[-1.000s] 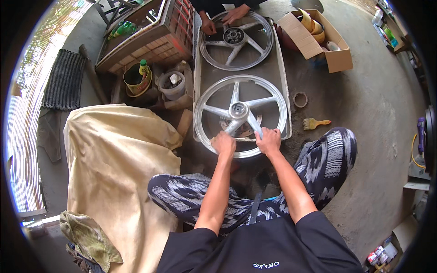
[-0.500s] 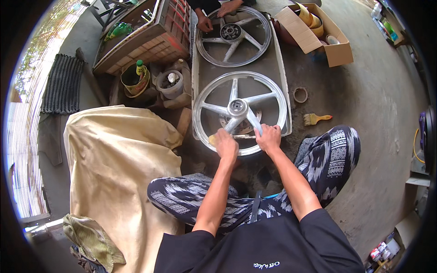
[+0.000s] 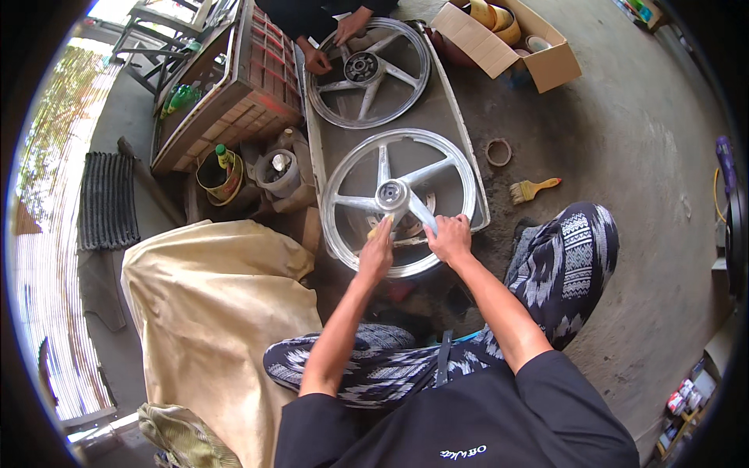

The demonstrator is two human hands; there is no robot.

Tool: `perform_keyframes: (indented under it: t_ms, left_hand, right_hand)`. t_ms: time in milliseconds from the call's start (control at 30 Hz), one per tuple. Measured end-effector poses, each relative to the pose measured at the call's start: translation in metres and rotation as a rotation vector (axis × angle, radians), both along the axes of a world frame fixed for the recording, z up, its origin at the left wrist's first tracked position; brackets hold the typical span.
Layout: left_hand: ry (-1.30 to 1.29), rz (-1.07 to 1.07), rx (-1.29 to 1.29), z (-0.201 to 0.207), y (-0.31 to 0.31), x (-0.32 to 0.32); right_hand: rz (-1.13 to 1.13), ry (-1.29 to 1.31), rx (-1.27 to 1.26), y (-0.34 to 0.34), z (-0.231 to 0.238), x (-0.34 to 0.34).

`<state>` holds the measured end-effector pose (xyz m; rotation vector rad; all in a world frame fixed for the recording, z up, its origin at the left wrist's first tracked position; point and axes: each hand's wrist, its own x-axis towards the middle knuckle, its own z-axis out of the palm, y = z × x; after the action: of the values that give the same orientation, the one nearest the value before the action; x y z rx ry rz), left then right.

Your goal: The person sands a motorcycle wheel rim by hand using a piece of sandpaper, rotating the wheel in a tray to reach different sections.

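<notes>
Silver metal catches the light on the near wheel (image 3: 392, 195), which lies flat over the near end of the long shallow tray (image 3: 437, 117), its near rim jutting past the tray's edge. The right hand (image 3: 450, 236) is curled around the lower right spoke, close to the rim. The left hand (image 3: 376, 251) pinches a small yellowish pad (image 3: 374, 232) against the spoke to its left; its fingertips are partly hidden.

How far the work has come is hard to judge. The near wheel looks pale, with whitish patches along its spokes, and nothing marks any spoke as finished. The far wheel (image 3: 361, 68), with its darker hub, lies under a co-worker's hands (image 3: 349, 26), so that one seems unfinished too.

A strip of tray floor separates the two rims, leaving little sideways room there. To the left, a tan cloth (image 3: 226, 288) and a pale bucket (image 3: 279, 175) crowd the tray. Right offers more: past the ring (image 3: 498, 152) and the brush (image 3: 536, 189), grey floor (image 3: 640, 234) spreads wide. Nearest, the patterned knees (image 3: 577, 249) bound the elbows' swing.
</notes>
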<state>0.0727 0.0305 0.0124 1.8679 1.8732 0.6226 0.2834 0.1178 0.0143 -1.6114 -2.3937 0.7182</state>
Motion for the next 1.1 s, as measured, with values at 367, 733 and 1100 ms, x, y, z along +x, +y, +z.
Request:
perform_keyframes:
  t_ms: [367,733,1100]
  left_hand:
    - [0.323,0.053,-0.085,-0.016,0.059,0.081]
    - [0.538,0.075,-0.026,-0.02,0.078,0.064]
    - [0.559,0.047,-0.014,-0.024,0.056,0.061]
  right_hand:
    - [0.024,0.017,0.056,-0.001,-0.018,0.009]
    - [0.015,0.097,0.104,-0.002,-0.006,-0.002]
    - [-0.008,0.106,0.171,-0.002,-0.017,0.0]
